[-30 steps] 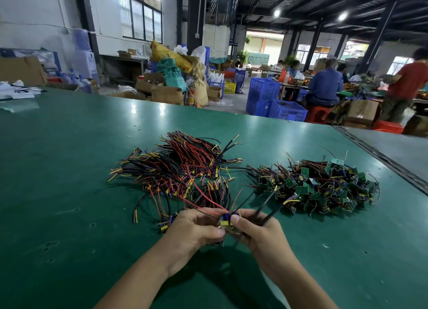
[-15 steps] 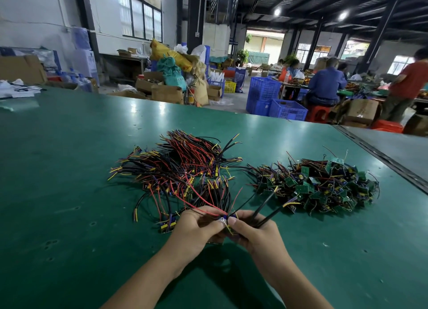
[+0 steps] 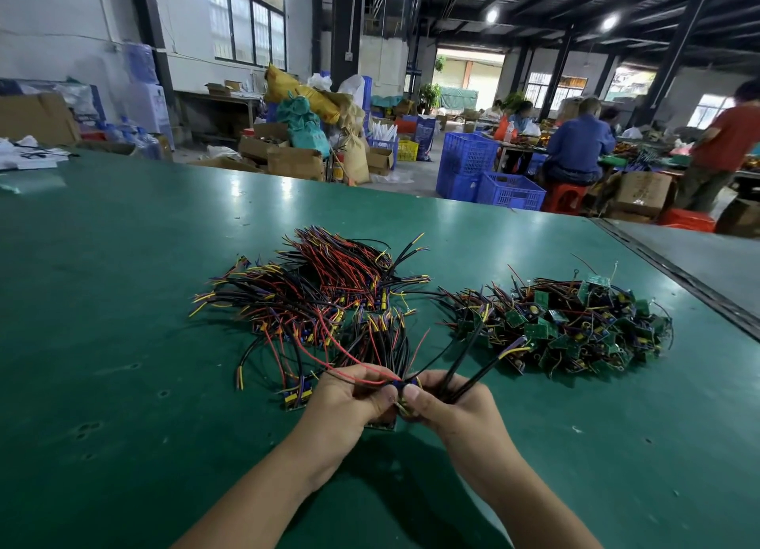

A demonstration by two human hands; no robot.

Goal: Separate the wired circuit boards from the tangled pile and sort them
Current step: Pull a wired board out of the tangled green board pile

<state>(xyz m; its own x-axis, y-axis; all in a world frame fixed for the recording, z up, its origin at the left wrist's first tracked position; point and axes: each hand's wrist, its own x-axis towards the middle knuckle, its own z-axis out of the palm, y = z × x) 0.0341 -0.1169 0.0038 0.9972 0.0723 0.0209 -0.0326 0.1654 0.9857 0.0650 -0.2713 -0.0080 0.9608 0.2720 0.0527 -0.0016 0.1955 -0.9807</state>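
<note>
1. Two bare hands meet just in front of the wire heap: the left hand (image 3: 349,400) and the right hand (image 3: 446,404), thumbs nearly touching.
2. Both hands' fingers are curled closed and pinch one small wired circuit board (image 3: 405,392) between them, held just above the green matted worktable (image 3: 123,343); the board itself is mostly hidden by the thumbs.
3. Two thick black leads with yellow tips (image 3: 477,355) run up and to the right from the right hand's grip; a thin red wire (image 3: 341,353) arcs over the left hand.
4. Two piles lie on the table. The landmark is the loose heap of red, black, yellow and purple wired boards (image 3: 329,297), just beyond the hands.
5. The tangled pile of small green circuit boards (image 3: 575,326) sits to the right of that heap, close beside it; boards too many and too tangled to count.
6. Far beyond the heap, at least two blue plastic crates (image 3: 510,190) stand on the floor; their contents cannot be made out.
</note>
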